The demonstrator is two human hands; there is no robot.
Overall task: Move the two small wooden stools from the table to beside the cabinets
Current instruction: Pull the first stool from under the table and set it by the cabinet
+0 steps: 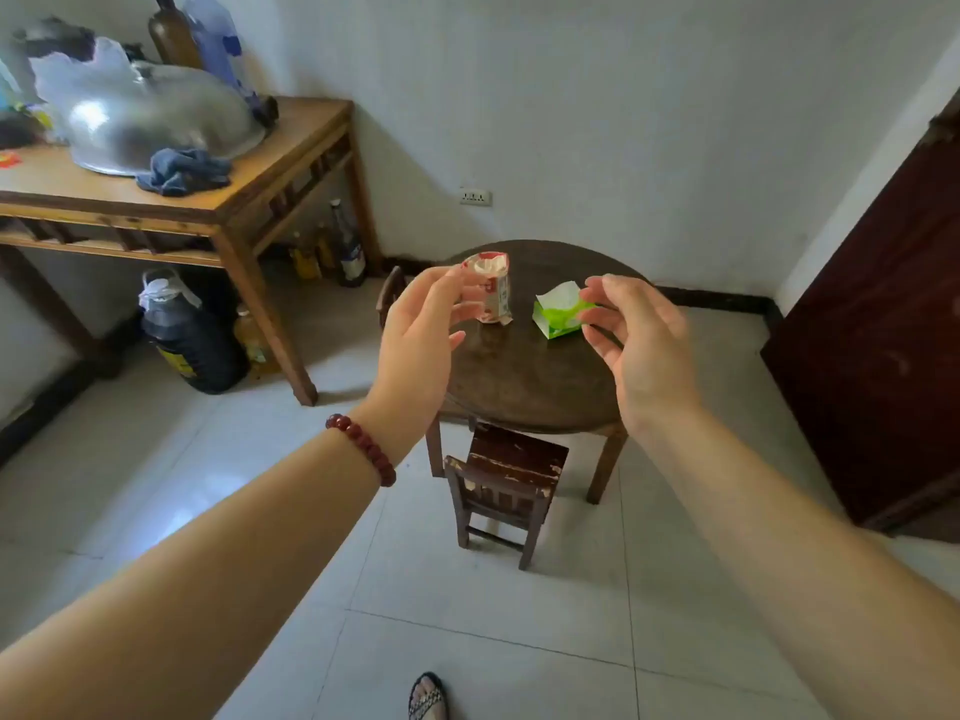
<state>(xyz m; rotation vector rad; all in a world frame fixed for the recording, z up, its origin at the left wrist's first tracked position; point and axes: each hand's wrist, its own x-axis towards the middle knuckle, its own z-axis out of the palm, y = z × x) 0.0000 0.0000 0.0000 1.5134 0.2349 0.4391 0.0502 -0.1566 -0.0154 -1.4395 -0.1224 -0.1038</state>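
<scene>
Nothing moved yet, I judge: my left hand and right hand hang spread and empty over the round table. One stool sits tucked at six o'clock; the other (barely a sliver) peeks at ten o'clock, mostly hidden behind my left hand.

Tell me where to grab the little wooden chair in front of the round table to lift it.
Grip the chair by its top back rail, coming from above on the near side. Its back faces you and its seat is partly tucked under the table, so the rail is the closest clear part. Both hands, left and right, are empty.
</scene>
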